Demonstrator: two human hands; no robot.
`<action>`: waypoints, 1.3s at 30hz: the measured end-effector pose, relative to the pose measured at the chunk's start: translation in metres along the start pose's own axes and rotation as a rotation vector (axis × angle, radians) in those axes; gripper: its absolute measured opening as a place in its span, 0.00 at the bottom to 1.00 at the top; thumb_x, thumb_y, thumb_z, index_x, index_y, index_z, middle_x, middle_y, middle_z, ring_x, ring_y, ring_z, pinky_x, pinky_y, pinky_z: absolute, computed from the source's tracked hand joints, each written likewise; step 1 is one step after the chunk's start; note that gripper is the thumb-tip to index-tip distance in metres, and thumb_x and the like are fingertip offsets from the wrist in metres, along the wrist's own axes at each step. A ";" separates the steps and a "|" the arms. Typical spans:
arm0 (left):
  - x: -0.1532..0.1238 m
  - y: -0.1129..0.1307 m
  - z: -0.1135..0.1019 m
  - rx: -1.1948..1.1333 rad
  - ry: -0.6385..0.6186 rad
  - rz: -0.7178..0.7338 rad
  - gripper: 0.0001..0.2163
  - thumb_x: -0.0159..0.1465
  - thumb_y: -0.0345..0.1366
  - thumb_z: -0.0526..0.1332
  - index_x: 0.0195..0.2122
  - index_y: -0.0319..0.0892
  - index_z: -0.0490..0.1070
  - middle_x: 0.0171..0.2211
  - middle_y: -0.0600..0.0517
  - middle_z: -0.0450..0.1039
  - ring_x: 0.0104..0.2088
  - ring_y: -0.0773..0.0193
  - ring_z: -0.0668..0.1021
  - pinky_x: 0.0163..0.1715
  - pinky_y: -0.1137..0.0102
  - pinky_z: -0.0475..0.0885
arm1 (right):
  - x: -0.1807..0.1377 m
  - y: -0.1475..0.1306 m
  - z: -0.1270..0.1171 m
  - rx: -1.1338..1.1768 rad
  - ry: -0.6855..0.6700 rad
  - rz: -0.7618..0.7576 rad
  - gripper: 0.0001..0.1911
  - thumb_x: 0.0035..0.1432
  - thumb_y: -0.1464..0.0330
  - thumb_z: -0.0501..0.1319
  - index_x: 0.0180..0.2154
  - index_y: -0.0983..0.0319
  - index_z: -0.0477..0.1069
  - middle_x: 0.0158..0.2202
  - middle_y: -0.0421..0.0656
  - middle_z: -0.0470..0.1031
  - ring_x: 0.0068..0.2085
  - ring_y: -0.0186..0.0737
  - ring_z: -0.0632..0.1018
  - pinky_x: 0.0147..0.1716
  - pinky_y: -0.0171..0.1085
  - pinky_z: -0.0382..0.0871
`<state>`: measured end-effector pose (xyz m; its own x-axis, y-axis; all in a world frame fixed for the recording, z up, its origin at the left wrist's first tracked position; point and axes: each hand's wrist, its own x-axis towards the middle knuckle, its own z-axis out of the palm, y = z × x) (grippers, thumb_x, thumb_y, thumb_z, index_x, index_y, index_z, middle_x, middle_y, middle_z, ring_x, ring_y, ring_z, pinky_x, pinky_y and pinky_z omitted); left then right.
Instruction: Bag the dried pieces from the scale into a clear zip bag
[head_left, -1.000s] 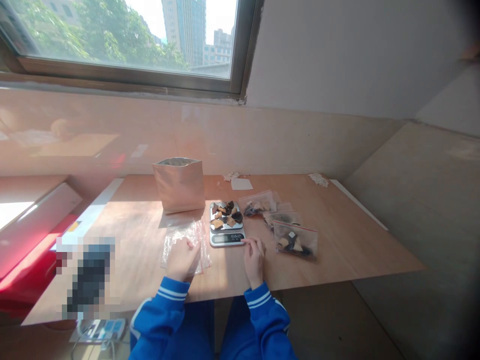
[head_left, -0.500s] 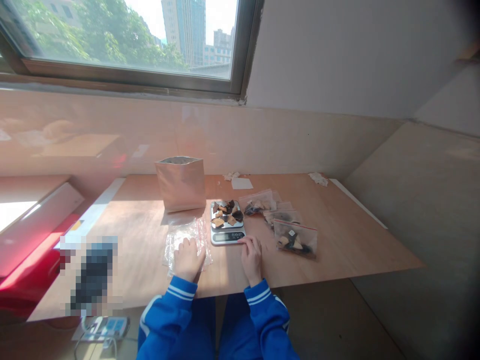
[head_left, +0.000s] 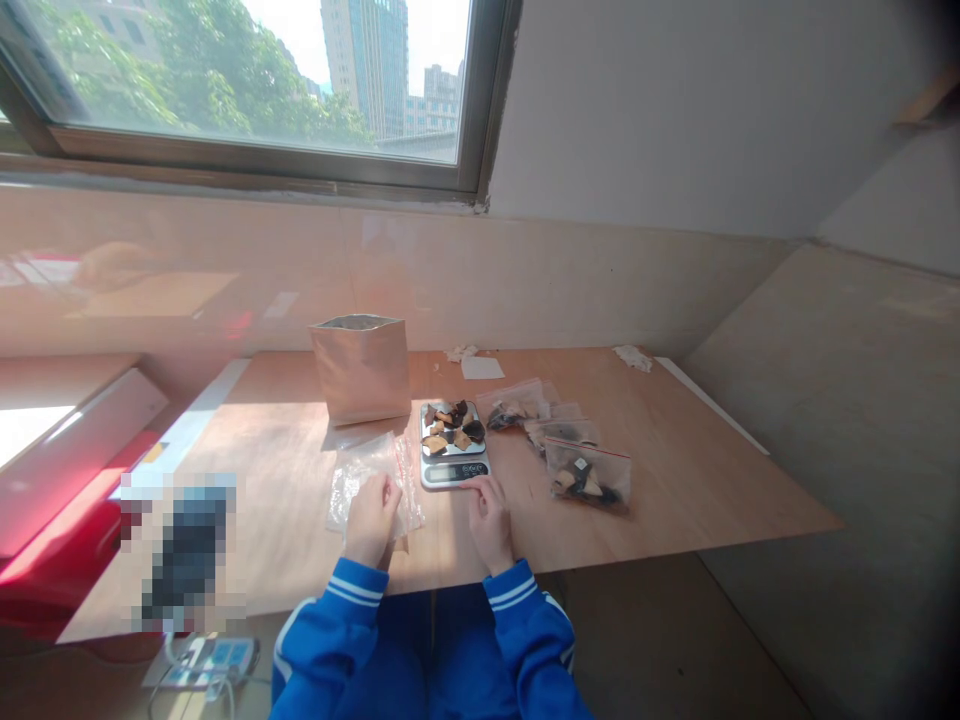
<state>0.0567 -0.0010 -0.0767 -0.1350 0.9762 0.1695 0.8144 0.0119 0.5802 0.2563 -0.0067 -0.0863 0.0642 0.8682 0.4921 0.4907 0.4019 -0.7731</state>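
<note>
A small digital kitchen scale point(head_left: 454, 474) sits at the middle of the table, with several dark and tan dried pieces point(head_left: 453, 428) spread over its plate. My right hand point(head_left: 491, 520) is at the scale's front edge, its index finger stretched toward the panel and no object visible in the hand. Whether the fingertip presses the scale, I cannot tell. My left hand point(head_left: 370, 520) is curled into a loose fist above the clear zip bags point(head_left: 352, 475), left of the scale; no object shows in it. Behind those bags a tan foil-lined pouch point(head_left: 360, 375) stands upright with its top open.
Several filled zip bags point(head_left: 589, 473) lie right of the scale. White paper point(head_left: 482, 369) and crumpled tissue point(head_left: 634, 358) are near the back edge. A blurred dark object point(head_left: 187, 550) is at the left, with a power strip point(head_left: 214, 660) below the table edge.
My left hand has turned and its fingers have curled up. My right index finger has slid left along the scale's front edge. The scale, pieces and bags look unmoved.
</note>
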 end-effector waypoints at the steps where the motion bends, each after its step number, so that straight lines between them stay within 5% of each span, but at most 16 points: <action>1: -0.002 0.003 -0.003 -0.097 0.025 0.035 0.12 0.66 0.38 0.48 0.24 0.44 0.56 0.22 0.54 0.61 0.25 0.63 0.68 0.28 0.69 0.62 | 0.000 -0.010 0.005 0.034 -0.038 0.014 0.13 0.63 0.74 0.49 0.37 0.60 0.72 0.36 0.45 0.72 0.41 0.42 0.73 0.43 0.41 0.68; 4: -0.008 0.018 -0.014 -0.268 0.039 0.111 0.12 0.65 0.40 0.49 0.25 0.44 0.58 0.23 0.56 0.60 0.25 0.64 0.68 0.28 0.69 0.64 | 0.004 -0.039 0.025 0.119 -0.145 0.095 0.09 0.62 0.67 0.54 0.41 0.61 0.71 0.37 0.44 0.73 0.39 0.41 0.73 0.40 0.39 0.69; 8: -0.014 0.032 -0.031 -0.359 0.046 0.132 0.12 0.64 0.41 0.51 0.25 0.44 0.59 0.23 0.56 0.59 0.25 0.66 0.67 0.26 0.72 0.63 | 0.017 -0.055 0.042 0.249 -0.243 0.228 0.12 0.62 0.63 0.54 0.29 0.61 0.69 0.27 0.40 0.71 0.30 0.37 0.71 0.30 0.35 0.66; 14: -0.010 0.030 -0.052 -0.430 0.410 -0.018 0.10 0.62 0.39 0.52 0.25 0.44 0.59 0.21 0.58 0.58 0.24 0.67 0.66 0.27 0.73 0.63 | 0.040 -0.033 0.024 0.265 -0.176 0.317 0.17 0.61 0.60 0.52 0.23 0.60 0.62 0.21 0.38 0.67 0.26 0.36 0.70 0.28 0.34 0.63; 18: -0.001 0.039 -0.056 -0.469 0.386 -0.093 0.10 0.60 0.40 0.53 0.24 0.44 0.60 0.20 0.58 0.60 0.24 0.67 0.67 0.28 0.72 0.63 | 0.057 -0.020 0.007 0.135 -0.265 0.130 0.15 0.63 0.58 0.51 0.33 0.60 0.70 0.35 0.44 0.73 0.39 0.41 0.73 0.38 0.38 0.68; 21: 0.008 0.047 -0.056 -0.492 0.359 -0.142 0.10 0.60 0.41 0.53 0.24 0.44 0.59 0.20 0.58 0.61 0.24 0.67 0.67 0.28 0.72 0.63 | 0.075 -0.005 0.003 -0.061 -0.049 0.066 0.16 0.65 0.58 0.48 0.41 0.60 0.69 0.43 0.49 0.71 0.47 0.45 0.70 0.50 0.46 0.65; 24: 0.015 0.050 -0.056 -0.519 0.326 -0.162 0.09 0.60 0.40 0.53 0.24 0.44 0.60 0.20 0.58 0.62 0.24 0.66 0.68 0.27 0.72 0.63 | 0.089 0.018 0.010 -0.289 0.070 0.074 0.18 0.61 0.58 0.52 0.46 0.64 0.65 0.47 0.54 0.67 0.50 0.51 0.68 0.51 0.52 0.63; 29: 0.020 0.046 -0.054 -0.522 0.296 -0.194 0.09 0.60 0.40 0.54 0.25 0.44 0.61 0.20 0.58 0.62 0.24 0.66 0.68 0.27 0.72 0.63 | 0.089 0.045 0.032 -0.426 -0.021 0.096 0.24 0.56 0.61 0.59 0.52 0.65 0.62 0.56 0.58 0.63 0.55 0.57 0.66 0.51 0.52 0.63; 39: 0.010 0.040 -0.038 -0.529 0.233 -0.214 0.09 0.61 0.41 0.54 0.26 0.44 0.62 0.20 0.58 0.62 0.23 0.66 0.69 0.26 0.72 0.63 | 0.081 0.058 0.028 -0.310 0.043 0.034 0.15 0.59 0.66 0.54 0.48 0.63 0.64 0.49 0.54 0.68 0.52 0.51 0.69 0.51 0.49 0.64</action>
<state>0.0668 0.0015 -0.0216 -0.4332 0.8903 0.1406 0.3734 0.0353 0.9270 0.2654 0.0948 -0.1027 0.1189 0.8637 0.4897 0.7289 0.2590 -0.6337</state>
